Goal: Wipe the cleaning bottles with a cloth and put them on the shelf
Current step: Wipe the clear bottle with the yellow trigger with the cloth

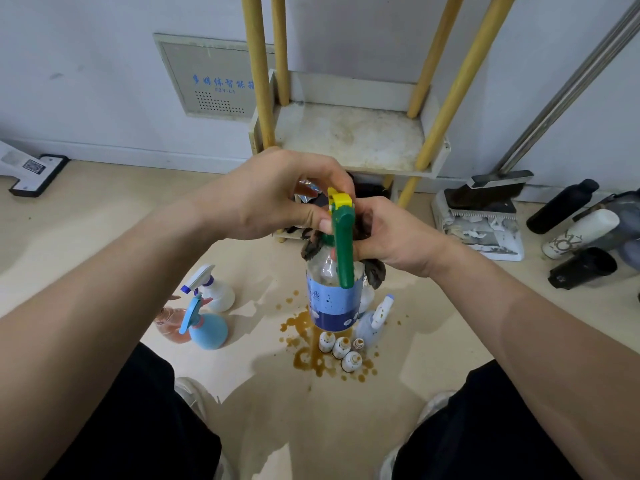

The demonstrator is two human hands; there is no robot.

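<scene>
Black-trousered legs [145, 427] fill the frame at 6 o'clock, with pale shoes [188, 389] showing between them on the beige floor [104, 237]. Above them, near the middle, both forearms meet at a clear spray bottle [332, 306] with a blue label, held upright in the air. The left hand [273, 195] comes in from 9 o'clock, its fingers [325, 173] and thumb pinched on the yellow-and-green spray head [341, 209]. The right hand [394, 233] comes in from 3 o'clock, its fingers [363, 249] curled round a dark brown cloth [375, 271] that is wrapped about the bottle's neck, with ragged ends hanging on either side. Below the held bottle, at 6 o'clock from it, a brown spill [304, 358] spreads on the floor, and four small white bottles [341, 348] stand in it; a white sprayer [375, 320] spotted with brown lies just beside them. At 8 o'clock from the held bottle stand a blue spray bottle [207, 329], a white spray bottle [216, 292] and a pink bottle [169, 323], close together. At 12 o'clock the shelf [346, 136], stained white with yellow posts, stands against the wall. At 3 o'clock lie a dustpan [481, 223] and several dark and white bottles [581, 233].
</scene>
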